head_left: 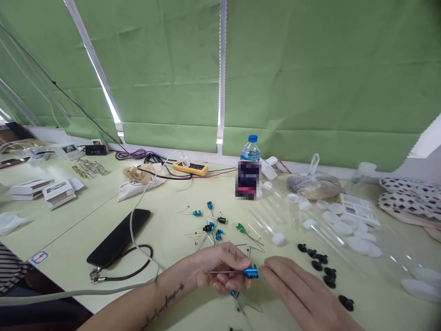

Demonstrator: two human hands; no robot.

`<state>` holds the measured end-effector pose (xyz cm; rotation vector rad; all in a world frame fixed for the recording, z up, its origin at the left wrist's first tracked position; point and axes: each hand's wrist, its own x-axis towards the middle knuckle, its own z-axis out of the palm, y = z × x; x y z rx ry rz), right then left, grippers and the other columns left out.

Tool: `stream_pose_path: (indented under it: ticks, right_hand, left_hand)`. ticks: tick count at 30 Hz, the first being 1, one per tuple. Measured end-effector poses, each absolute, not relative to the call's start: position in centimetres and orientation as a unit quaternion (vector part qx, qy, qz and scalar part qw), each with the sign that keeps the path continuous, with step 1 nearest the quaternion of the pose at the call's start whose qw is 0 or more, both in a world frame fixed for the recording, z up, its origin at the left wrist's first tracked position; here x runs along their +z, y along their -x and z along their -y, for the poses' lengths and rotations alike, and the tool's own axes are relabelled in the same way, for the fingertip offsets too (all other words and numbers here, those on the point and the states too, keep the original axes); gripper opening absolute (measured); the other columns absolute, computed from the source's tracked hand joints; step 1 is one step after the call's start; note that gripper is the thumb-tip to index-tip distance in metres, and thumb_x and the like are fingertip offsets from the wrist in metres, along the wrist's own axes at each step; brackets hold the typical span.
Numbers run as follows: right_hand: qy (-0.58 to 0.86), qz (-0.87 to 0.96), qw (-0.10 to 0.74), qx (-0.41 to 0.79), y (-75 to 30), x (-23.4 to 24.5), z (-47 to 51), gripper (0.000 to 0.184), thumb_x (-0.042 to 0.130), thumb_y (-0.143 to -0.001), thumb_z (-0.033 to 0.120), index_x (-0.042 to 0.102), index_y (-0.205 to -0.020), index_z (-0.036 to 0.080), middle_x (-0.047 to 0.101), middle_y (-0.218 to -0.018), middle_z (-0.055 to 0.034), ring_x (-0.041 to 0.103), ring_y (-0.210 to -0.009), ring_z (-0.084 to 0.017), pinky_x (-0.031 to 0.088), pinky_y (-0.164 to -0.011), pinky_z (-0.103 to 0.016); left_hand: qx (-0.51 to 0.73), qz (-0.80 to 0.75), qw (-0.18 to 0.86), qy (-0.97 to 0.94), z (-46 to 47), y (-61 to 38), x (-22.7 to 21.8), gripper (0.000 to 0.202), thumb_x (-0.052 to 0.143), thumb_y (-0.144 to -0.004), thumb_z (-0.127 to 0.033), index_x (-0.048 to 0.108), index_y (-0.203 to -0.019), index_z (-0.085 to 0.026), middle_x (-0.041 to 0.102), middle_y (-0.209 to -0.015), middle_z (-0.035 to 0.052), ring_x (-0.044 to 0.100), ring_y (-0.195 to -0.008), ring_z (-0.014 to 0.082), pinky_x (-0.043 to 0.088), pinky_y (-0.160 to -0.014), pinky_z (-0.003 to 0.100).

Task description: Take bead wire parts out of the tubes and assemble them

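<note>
My left hand (220, 269) is closed in a pinch on a thin metal pin with a blue metal head (251, 272), held just above the pale green table (69, 230). My right hand (292, 285) comes in from the right, its fingers curled with the tips touching the blue head. Another blue-headed pin (234, 294) lies under my left hand. Several more blue, black and green-headed pins (210, 225) are scattered just beyond my hands.
A black phone (119, 236) with a lanyard and a white cable lies at the left. A water bottle (248, 168), white caps (341, 230), black rubber pieces (322, 266), clear tubes, a bagged item (314, 185) and a yellow device (190, 168) stand behind.
</note>
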<state>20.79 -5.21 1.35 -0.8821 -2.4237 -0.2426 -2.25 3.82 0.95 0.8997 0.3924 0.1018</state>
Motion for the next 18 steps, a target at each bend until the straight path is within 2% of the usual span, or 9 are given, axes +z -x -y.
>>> stream_pose_path:
  ticks: [2,5,7,9,11,14,16,18]
  right_hand:
    - [0.331,0.889,0.289,-0.124,-21.7,0.9,5.3,0.042,0.034,-0.096,0.016,0.044,-0.137,0.02,0.064,-0.125,-0.0059,0.055,-0.118,-0.024,0.044,-0.098,-0.033]
    - [0.413,0.84,0.332,-0.118,-22.4,1.4,4.4,0.036,0.038,-0.094,0.016,0.054,-0.125,0.023,0.064,-0.123,-0.0061,0.06,-0.111,-0.024,0.047,-0.095,-0.036]
    - [0.488,0.798,0.342,-0.083,-22.8,2.3,3.2,0.023,0.044,-0.094,0.025,0.063,-0.105,0.024,0.069,-0.11,-0.0059,0.065,-0.1,-0.024,0.051,-0.089,-0.036]
    - [0.564,0.762,0.32,-0.015,-23.4,3.2,1.9,0.027,0.043,-0.093,0.037,0.067,-0.088,0.025,0.069,-0.1,-0.0048,0.066,-0.091,-0.023,0.054,-0.075,-0.034]
    - [0.605,0.751,0.262,0.042,-24.1,3.8,1.1,0.033,0.043,-0.092,0.042,0.068,-0.079,0.027,0.067,-0.095,-0.0044,0.065,-0.085,-0.022,0.053,-0.066,-0.033]
    - [0.613,0.77,0.155,0.085,-24.8,3.3,0.7,0.028,0.047,-0.09,0.034,0.069,-0.074,0.028,0.066,-0.084,-0.002,0.064,-0.077,-0.019,0.049,-0.065,-0.03]
    - [0.623,0.772,0.109,0.055,-25.0,2.4,0.8,0.026,0.051,-0.086,0.025,0.067,-0.066,0.027,0.066,-0.074,-0.0003,0.063,-0.068,-0.017,0.046,-0.06,-0.028]
    - [0.647,0.756,0.099,-0.004,-25.1,1.5,1.1,0.026,0.056,-0.079,0.018,0.062,-0.055,0.025,0.062,-0.062,0.0006,0.06,-0.058,-0.016,0.041,-0.052,-0.026]
  left_hand:
    - [0.051,-0.181,0.882,-0.433,-3.9,2.4,0.9,0.031,0.057,-0.082,-0.037,0.063,-0.077,-0.006,0.05,-0.045,-0.0003,0.022,-0.029,0.0043,0.017,-0.026,0.018]
    - [0.14,-0.24,0.799,-0.533,-4.1,2.7,1.5,0.031,0.056,-0.083,-0.039,0.062,-0.081,-0.01,0.05,-0.051,-0.0016,0.032,-0.035,0.0054,0.029,-0.032,0.017]
    - [0.222,-0.336,0.624,-0.67,-4.7,3.1,2.0,0.025,0.057,-0.084,-0.037,0.062,-0.085,-0.013,0.055,-0.061,-0.0003,0.046,-0.047,0.0088,0.041,-0.044,0.02]
    - [0.253,-0.418,0.368,-0.791,-5.4,3.5,2.3,0.014,0.058,-0.085,-0.028,0.063,-0.089,-0.016,0.061,-0.075,0.0023,0.056,-0.067,0.0142,0.047,-0.061,0.026]
    - [0.234,-0.444,0.192,-0.844,-6.0,3.8,2.3,0.009,0.057,-0.084,-0.019,0.064,-0.09,-0.017,0.064,-0.084,0.0035,0.056,-0.083,0.0183,0.046,-0.073,0.03]
    - [0.198,-0.434,0.143,-0.867,-6.6,4.0,1.7,0.008,0.059,-0.082,-0.013,0.065,-0.085,-0.018,0.065,-0.083,0.0036,0.054,-0.088,0.0209,0.044,-0.074,0.031]
    - [0.181,-0.426,0.117,-0.879,-6.7,3.9,1.2,0.007,0.06,-0.082,-0.013,0.065,-0.084,-0.018,0.064,-0.083,0.0042,0.053,-0.087,0.0215,0.043,-0.074,0.031]
    - [0.17,-0.42,0.09,-0.887,-6.8,3.8,0.6,0.007,0.06,-0.081,-0.013,0.065,-0.085,-0.018,0.063,-0.086,0.0047,0.051,-0.088,0.0218,0.043,-0.077,0.033]
